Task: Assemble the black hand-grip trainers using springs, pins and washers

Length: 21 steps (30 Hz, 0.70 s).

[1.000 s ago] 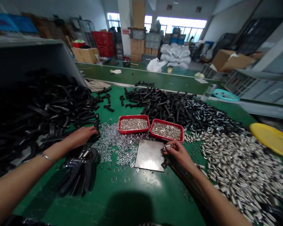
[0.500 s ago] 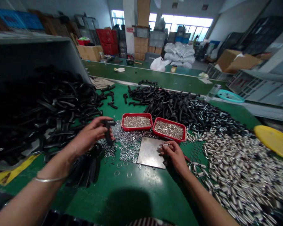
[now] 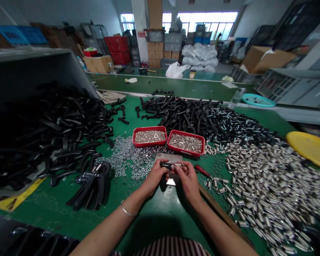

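Over the metal plate [image 3: 160, 156], my two hands meet. My left hand [image 3: 155, 177] is closed around a black plastic handle [image 3: 165, 165], its longer part pointing down. With thumb and fingers my right hand [image 3: 187, 178] pinches a silver coil spring [image 3: 179, 165], lined up against the end of the handle. The joint between them is too small to make out clearly. Behind the plate sit two red trays [image 3: 149, 144] of small metal parts. A red-handled tool [image 3: 202, 170] lies right of my right hand.
Loose washers [image 3: 130, 156] spread left of the plate. Black handles [image 3: 72, 121] pile at left, more [image 3: 184, 110] behind the trays. Springs [image 3: 272, 185] heap at right, near a yellow lid [image 3: 309, 148]. Finished-looking assembled handles [image 3: 94, 188] stand bundled at front left.
My left hand has moved right with the black handle, from above the washers to the plate. The handle and the spring in my right hand are now end to end.
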Each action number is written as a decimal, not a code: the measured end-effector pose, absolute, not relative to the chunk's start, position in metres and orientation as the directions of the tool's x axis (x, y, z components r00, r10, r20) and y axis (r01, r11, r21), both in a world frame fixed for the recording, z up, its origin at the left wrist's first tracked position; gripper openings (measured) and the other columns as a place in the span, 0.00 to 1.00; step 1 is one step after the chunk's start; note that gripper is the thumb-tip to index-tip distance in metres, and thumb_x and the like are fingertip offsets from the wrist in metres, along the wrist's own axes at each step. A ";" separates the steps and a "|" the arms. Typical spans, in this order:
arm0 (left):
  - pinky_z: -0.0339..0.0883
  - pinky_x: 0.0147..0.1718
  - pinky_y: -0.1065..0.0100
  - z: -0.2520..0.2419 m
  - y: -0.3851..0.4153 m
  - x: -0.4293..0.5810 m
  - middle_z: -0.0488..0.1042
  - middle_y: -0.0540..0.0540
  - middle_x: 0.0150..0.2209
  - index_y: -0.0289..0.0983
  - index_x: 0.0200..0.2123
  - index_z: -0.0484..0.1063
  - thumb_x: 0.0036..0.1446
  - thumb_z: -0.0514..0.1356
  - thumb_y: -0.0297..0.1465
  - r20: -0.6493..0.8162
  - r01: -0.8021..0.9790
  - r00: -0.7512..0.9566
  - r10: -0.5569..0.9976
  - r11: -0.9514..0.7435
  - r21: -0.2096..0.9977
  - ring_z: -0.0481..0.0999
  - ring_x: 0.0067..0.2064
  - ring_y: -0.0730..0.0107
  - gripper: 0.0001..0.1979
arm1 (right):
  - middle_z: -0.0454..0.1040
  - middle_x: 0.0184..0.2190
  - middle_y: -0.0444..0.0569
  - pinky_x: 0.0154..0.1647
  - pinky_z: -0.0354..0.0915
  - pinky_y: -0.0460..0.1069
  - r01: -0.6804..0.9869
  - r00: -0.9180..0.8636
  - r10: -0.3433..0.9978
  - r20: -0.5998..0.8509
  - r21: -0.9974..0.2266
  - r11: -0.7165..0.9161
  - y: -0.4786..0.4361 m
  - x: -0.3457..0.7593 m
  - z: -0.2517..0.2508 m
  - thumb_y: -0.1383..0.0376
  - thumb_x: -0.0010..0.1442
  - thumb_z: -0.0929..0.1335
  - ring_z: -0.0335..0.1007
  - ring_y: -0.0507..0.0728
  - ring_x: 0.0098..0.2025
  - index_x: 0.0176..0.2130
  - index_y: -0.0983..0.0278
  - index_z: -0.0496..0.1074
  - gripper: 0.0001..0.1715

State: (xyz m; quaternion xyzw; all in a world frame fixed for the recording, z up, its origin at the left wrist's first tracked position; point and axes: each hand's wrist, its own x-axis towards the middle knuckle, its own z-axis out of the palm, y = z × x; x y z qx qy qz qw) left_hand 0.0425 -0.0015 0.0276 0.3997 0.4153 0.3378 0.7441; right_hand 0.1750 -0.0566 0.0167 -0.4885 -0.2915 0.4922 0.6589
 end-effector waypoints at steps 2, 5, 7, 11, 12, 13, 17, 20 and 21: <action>0.64 0.27 0.72 0.028 -0.006 0.045 0.70 0.53 0.27 0.38 0.49 0.61 0.47 0.60 0.27 -0.331 -0.278 0.436 0.837 0.475 0.835 0.69 0.26 0.74 0.24 | 0.77 0.37 0.45 0.42 0.70 0.51 -0.297 0.358 0.932 -0.053 -0.953 0.059 -0.058 0.173 0.018 0.57 0.58 0.74 0.74 0.55 0.37 0.43 0.58 0.71 0.14; 0.63 0.27 0.71 0.026 -0.012 0.048 0.69 0.53 0.27 0.36 0.46 0.63 0.46 0.61 0.26 -0.302 -0.393 0.450 0.840 0.490 0.778 0.69 0.26 0.75 0.21 | 0.77 0.37 0.45 0.42 0.69 0.51 -0.166 0.335 0.942 0.021 -0.983 0.082 -0.061 0.173 0.021 0.58 0.61 0.71 0.73 0.56 0.38 0.42 0.58 0.73 0.10; 0.62 0.27 0.72 0.024 -0.016 0.049 0.67 0.54 0.25 0.36 0.45 0.63 0.46 0.61 0.26 -0.289 -0.411 0.456 0.842 0.487 0.771 0.68 0.26 0.75 0.20 | 0.76 0.38 0.46 0.44 0.68 0.52 -0.061 0.325 0.943 0.076 -0.993 0.101 -0.063 0.175 0.024 0.59 0.62 0.70 0.72 0.57 0.39 0.43 0.57 0.73 0.09; 0.57 0.21 0.74 0.026 -0.024 0.046 0.67 0.55 0.24 0.37 0.44 0.61 0.48 0.60 0.26 -0.259 -0.204 0.634 0.729 0.480 0.853 0.64 0.20 0.77 0.19 | 0.75 0.44 0.48 0.50 0.66 0.53 0.031 0.229 0.967 0.110 -0.994 0.106 -0.057 0.190 0.035 0.58 0.60 0.72 0.70 0.59 0.47 0.39 0.59 0.76 0.08; 0.57 0.20 0.74 0.028 -0.026 0.044 0.69 0.54 0.25 0.38 0.45 0.61 0.48 0.60 0.26 -0.250 -0.141 0.696 0.673 0.470 0.871 0.64 0.19 0.77 0.19 | 0.75 0.44 0.49 0.46 0.68 0.52 -0.032 0.170 0.984 0.057 -0.997 0.064 -0.054 0.193 0.037 0.56 0.60 0.72 0.71 0.58 0.45 0.38 0.60 0.76 0.10; 0.59 0.21 0.73 0.031 -0.028 0.042 0.71 0.53 0.27 0.38 0.45 0.61 0.48 0.61 0.25 -0.240 -0.103 0.751 0.616 0.467 0.878 0.65 0.20 0.77 0.20 | 0.75 0.43 0.48 0.40 0.69 0.50 -0.111 0.101 0.995 -0.007 -0.994 0.004 -0.052 0.197 0.039 0.55 0.59 0.72 0.71 0.56 0.40 0.38 0.61 0.76 0.13; 0.60 0.21 0.73 0.039 -0.032 0.034 0.75 0.45 0.35 0.37 0.46 0.62 0.57 0.62 0.34 -0.233 -0.118 0.837 0.495 0.581 0.806 0.66 0.22 0.79 0.17 | 0.71 0.28 0.42 0.25 0.61 0.44 -0.193 -0.156 0.976 -0.155 -0.964 -0.184 -0.049 0.211 0.036 0.49 0.60 0.71 0.65 0.50 0.25 0.44 0.63 0.73 0.22; 0.51 0.17 0.77 0.036 -0.026 0.029 0.74 0.46 0.32 0.36 0.40 0.64 0.61 0.61 0.38 -0.296 -0.215 0.701 0.649 0.587 0.780 0.59 0.19 0.83 0.13 | 0.74 0.31 0.45 0.33 0.65 0.47 0.131 -0.054 0.993 -0.101 -0.987 -0.093 -0.055 0.240 0.023 0.52 0.64 0.68 0.69 0.53 0.30 0.41 0.63 0.74 0.17; 0.51 0.18 0.77 0.034 -0.021 0.027 0.74 0.47 0.31 0.37 0.38 0.63 0.61 0.61 0.39 -0.296 -0.277 0.611 0.734 0.548 0.789 0.60 0.19 0.83 0.13 | 0.75 0.33 0.47 0.36 0.65 0.48 0.338 0.028 0.999 -0.045 -0.940 -0.052 -0.057 0.254 0.018 0.54 0.65 0.67 0.71 0.54 0.34 0.39 0.63 0.74 0.15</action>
